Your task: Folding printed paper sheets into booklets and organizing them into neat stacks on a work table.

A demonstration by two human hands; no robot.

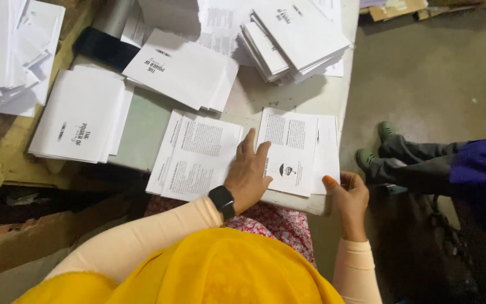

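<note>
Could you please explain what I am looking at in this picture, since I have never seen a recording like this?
There is no machine here: a person wears a camera on the head, so the single view looks straight down at their own arms and the table.

The left hand, with a black wristwatch on the wrist, lies flat between two stacks of white printed paper sheets, touching the left-hand stack. The right hand pinches the lower right corner of the right-hand stack with its fingers.

Further back on the pale table lie more piles of folded white booklets, some fanned out. On the concrete floor to the right you can see another person's legs and green shoes.
</note>
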